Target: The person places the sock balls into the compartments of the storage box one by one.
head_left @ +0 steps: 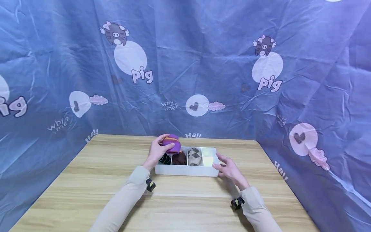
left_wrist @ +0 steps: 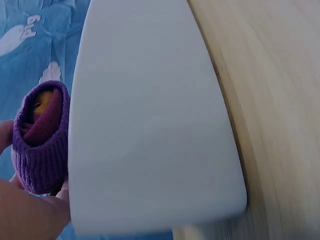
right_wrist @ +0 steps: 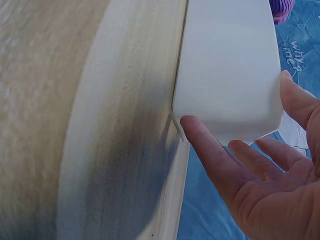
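My left hand (head_left: 156, 151) grips a rolled purple sock (head_left: 171, 144) with an orange stripe, held above the left part of a white divided box (head_left: 186, 170). The left wrist view shows the purple sock's ribbed cuff (left_wrist: 40, 167) folded round a maroon and mustard inside. My right hand (head_left: 230, 167) holds the box at its right end, thumb by the front rim and fingers against the end. In the box sit a black patterned sock (head_left: 165, 159), a dark maroon sock (head_left: 179, 158) and a grey argyle sock (head_left: 194, 157). No sock shows in the rightmost compartment (head_left: 207, 153).
The box stands on a wood-grain table (head_left: 185, 199), towards its back edge. Blue fabric printed with pigs (head_left: 179, 64) hangs behind and along both sides. A black wrist camera (head_left: 150, 185) is on the left wrist, another wrist camera (head_left: 237, 203) on the right.
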Demonstrator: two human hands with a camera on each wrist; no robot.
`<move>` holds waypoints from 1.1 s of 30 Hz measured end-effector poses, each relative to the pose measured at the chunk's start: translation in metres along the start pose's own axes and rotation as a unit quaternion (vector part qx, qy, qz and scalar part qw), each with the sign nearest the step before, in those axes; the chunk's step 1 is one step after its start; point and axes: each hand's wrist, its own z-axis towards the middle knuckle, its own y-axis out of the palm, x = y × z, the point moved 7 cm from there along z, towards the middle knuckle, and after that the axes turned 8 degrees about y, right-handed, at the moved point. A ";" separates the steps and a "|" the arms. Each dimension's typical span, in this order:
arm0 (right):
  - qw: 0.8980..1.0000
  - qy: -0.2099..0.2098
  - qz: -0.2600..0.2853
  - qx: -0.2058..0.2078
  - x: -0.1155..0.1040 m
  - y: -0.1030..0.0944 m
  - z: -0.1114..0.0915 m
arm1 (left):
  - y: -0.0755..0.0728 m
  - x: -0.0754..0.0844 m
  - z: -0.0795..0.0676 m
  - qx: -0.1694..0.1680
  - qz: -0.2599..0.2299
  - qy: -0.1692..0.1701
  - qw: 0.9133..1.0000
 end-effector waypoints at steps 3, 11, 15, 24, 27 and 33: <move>1.000 0.001 0.000 0.000 0.000 0.000 0.000 | 0.012 0.001 -0.003 -0.012 0.006 -0.001 1.000; 1.000 -0.001 -0.002 -0.001 0.000 -0.002 0.002 | 0.043 0.003 -0.007 -0.036 0.043 0.018 0.998; 1.000 -0.002 -0.003 -0.002 0.000 -0.001 0.003 | 0.056 0.005 -0.007 -0.041 0.047 0.025 0.998; 1.000 -0.010 -0.006 -0.003 -0.001 -0.002 0.002 | 0.072 0.003 -0.010 -0.041 0.059 0.025 0.997; 1.000 -0.009 -0.009 -0.002 0.000 -0.003 0.001 | 0.078 0.002 -0.012 -0.048 0.054 0.027 0.997; 1.000 -0.017 -0.007 -0.003 0.001 -0.004 -0.001 | 0.091 0.001 -0.016 -0.064 0.048 0.036 0.996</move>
